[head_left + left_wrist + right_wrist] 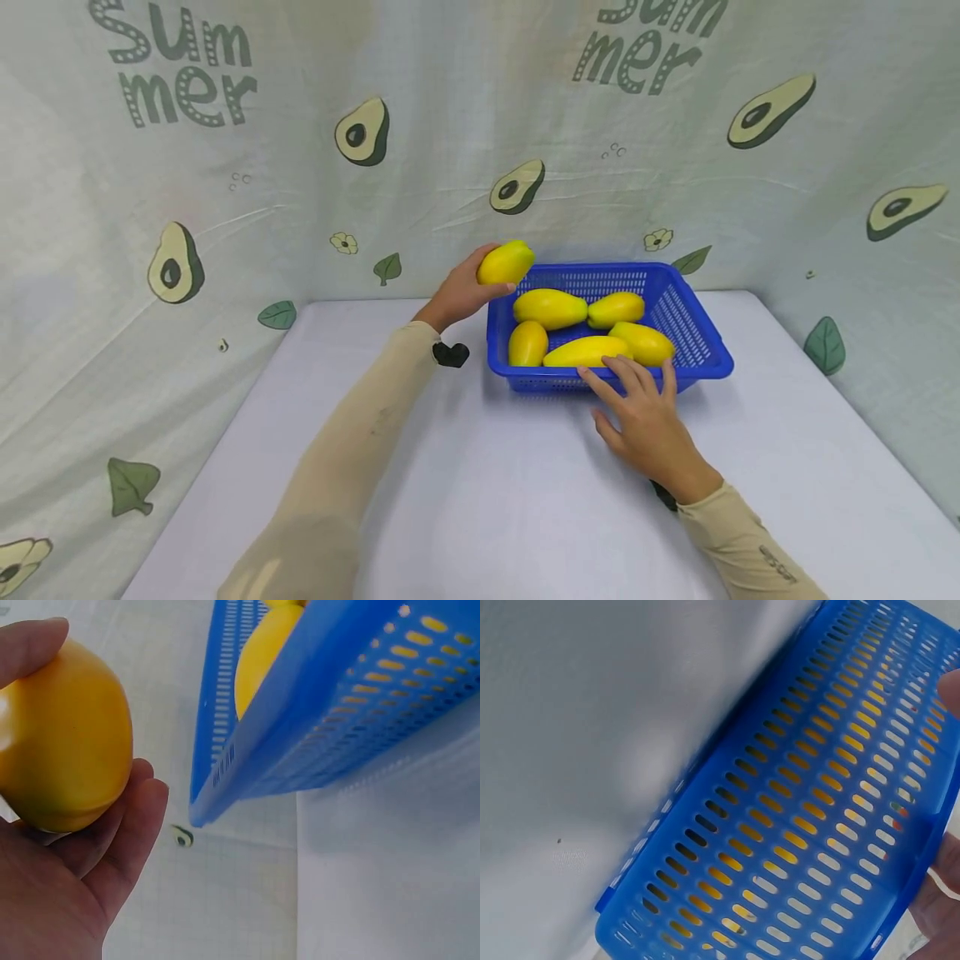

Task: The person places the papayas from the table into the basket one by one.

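My left hand (462,292) holds a yellow papaya (507,262), with a slightly green end, above the left back corner of a blue plastic basket (705,365). In the left wrist view the thumb and fingers wrap the papaya (79,739), beside the basket wall (277,727). My right hand (648,425) is at the basket's front rim, its fingers spread and loosely bent over the edge, holding nothing. Whether the fingertips touch the rim or the fruit cannot be told. Several papayas lie in the basket, among them a long one (585,352) at the front and another (551,308) behind.
The basket stands on a white table (480,500), near its back edge. A pale cloth (442,100) printed with avocados and lettering hangs behind and at both sides. Slotted basket walls (780,802) fill much of the right wrist view.
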The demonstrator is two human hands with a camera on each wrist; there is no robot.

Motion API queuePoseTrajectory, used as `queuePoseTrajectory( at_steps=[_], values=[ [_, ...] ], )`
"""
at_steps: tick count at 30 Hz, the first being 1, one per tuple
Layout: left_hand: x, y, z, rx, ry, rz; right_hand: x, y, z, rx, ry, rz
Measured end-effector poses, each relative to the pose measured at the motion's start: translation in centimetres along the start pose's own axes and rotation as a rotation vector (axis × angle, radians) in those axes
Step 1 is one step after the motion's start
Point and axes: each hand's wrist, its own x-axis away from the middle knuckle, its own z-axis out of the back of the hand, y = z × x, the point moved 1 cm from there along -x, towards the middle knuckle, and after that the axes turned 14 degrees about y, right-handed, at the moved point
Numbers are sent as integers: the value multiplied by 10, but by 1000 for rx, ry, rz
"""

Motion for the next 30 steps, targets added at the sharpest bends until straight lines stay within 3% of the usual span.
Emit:
queuePoseTrajectory(
  at_steps=[8,17,24,30],
  values=[
    [-4,14,-20,-58,-92,-56,2,0,-5,-9,24,-6],
    [-8,45,-38,-64,-192,-119,-1,-2,-5,-5,4,-11],
    [-10,65,-47,-73,-230,-116,0,-3,-3,-4,-4,-30],
    [-12,72,-54,-97,-248,-120,2,0,-3,2,11,-24]
  ],
)
